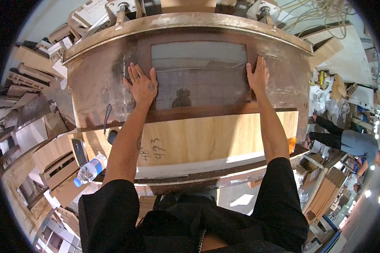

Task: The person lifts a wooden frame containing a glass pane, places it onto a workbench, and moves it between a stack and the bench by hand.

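A dark brown frame (pixel 207 110) with a glossy grey, glass-like panel (pixel 200 74) lies flat on the worn brown bench top (pixel 97 86). My left hand (pixel 143 86), fingers spread, rests at the left side of the frame, its thumb along the panel's edge. At the right side lies my right hand (pixel 259 76), fingers stretched forward and thumb apart. Neither hand holds anything. The panel reflects a dark head shape. Nearer to me, under my forearms, is a pale wooden board (pixel 207 139) with handwritten marks.
Left of the board are a water bottle (pixel 89 170), a dark flat object (pixel 78 149) and a small black item (pixel 112 136) with a looped strap. Something orange (pixel 291 144) sits at its right end. Metal fittings (pixel 121 16) line the far edge. Another person (pixel 359 143) stands at right.
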`<action>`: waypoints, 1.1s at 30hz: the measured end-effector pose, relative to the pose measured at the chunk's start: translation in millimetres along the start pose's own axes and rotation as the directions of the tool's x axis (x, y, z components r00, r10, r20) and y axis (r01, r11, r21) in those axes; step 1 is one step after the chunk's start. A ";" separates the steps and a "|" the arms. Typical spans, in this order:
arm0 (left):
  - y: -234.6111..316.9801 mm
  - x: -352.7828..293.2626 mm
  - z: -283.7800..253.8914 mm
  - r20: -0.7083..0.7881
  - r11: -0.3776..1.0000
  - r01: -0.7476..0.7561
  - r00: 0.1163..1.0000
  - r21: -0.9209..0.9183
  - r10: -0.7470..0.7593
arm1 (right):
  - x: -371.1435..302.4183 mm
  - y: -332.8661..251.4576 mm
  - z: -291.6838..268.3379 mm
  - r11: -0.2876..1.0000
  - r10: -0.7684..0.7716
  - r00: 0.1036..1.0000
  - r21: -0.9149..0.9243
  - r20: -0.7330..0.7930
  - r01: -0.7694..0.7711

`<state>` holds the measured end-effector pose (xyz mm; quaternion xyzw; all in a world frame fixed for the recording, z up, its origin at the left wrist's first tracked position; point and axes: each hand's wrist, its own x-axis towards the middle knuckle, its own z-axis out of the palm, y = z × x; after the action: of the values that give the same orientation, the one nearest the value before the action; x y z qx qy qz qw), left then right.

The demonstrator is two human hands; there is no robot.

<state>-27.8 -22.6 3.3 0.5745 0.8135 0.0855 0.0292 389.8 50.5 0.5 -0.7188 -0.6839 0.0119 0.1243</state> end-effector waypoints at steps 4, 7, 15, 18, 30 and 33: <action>4.5 -0.7 0.3 -0.016 1.000 0.005 1.000 0.004 -0.005 | -2.7 0.0 -2.7 1.000 0.017 1.000 -0.024 0.002 -0.017; 1.1 -2.2 -1.0 -0.007 1.000 0.001 1.000 0.010 -0.001 | -4.1 -2.1 -2.3 0.999 0.027 1.000 0.020 0.013 -0.027; 0.5 -2.7 -3.5 -0.012 1.000 0.000 1.000 -0.012 0.000 | -3.8 -0.3 -0.2 0.998 0.006 1.000 0.054 -0.002 -0.005; -0.2 -1.7 -1.6 -0.038 0.999 -0.011 0.999 -0.052 0.009 | 1.4 11.5 2.1 0.991 -0.007 1.000 0.131 -0.005 0.008; -18.9 38.2 -25.0 0.282 0.657 0.340 0.939 -0.673 -0.197 | 7.3 8.1 -40.2 0.253 0.216 0.938 0.912 0.270 -0.321; 12.1 16.2 -87.7 0.395 -0.160 0.379 0.916 -0.911 -0.077 | -12.5 38.6 -69.1 -0.217 0.220 0.939 0.952 0.264 -0.216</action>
<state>-34.8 -12.8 92.5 0.2098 0.5566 0.5933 0.5424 439.8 25.7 57.9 -0.4746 -0.2934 0.5481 0.6231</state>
